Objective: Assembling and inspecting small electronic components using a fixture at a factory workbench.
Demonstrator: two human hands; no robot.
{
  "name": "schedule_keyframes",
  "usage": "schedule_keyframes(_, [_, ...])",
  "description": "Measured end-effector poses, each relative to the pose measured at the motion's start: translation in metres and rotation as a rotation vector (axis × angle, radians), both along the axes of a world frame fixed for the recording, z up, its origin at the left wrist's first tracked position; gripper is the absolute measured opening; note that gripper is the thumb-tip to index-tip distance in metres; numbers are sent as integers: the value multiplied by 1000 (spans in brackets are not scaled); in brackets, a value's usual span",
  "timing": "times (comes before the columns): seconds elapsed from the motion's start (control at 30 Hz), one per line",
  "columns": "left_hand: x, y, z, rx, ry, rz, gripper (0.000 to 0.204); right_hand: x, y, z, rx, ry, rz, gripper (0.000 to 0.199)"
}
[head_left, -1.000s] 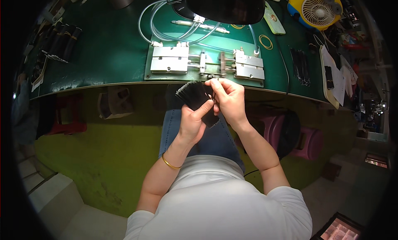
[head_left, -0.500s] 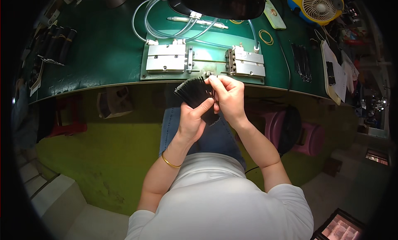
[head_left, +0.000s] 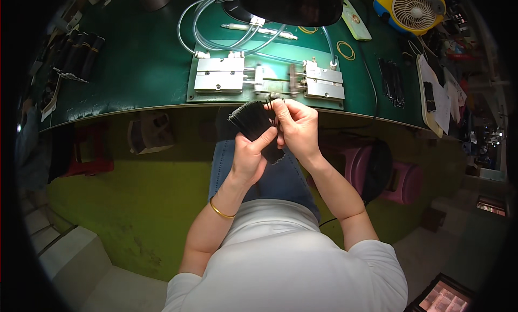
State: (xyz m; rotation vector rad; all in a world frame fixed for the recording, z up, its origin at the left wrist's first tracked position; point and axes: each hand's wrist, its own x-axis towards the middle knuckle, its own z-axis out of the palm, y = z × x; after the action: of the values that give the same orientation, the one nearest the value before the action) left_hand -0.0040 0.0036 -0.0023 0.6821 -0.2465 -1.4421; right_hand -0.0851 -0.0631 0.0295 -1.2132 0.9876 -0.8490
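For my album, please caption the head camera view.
Left hand gripping a bundle of thin black strips, right hand pinching at its edge, before a silver fixture on a green table.

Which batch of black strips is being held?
The fanned batch in the left grip; the thick bundles at far left and the thin strips at right lie on the green tabletop.

head cam, L wide fisheye | faces dn, upright | L hand + R hand ctr, near | bench beyond
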Motion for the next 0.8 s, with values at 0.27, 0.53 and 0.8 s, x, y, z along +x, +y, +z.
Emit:
schedule_keyframes(0.27, [-1, 1, -2, -14, 16, 32, 10, 1, 2, 0, -5, -2, -5, 22])
schedule_keyframes(0.53, [-1, -2, 0, 16, 17, 32, 10, 2, -2, -2, 80, -25, -50, 23])
schedule_keyframes(0.8, [-1, -2, -3, 8, 28, 12, 11, 1, -3, -4, 63, -25, -50, 23])
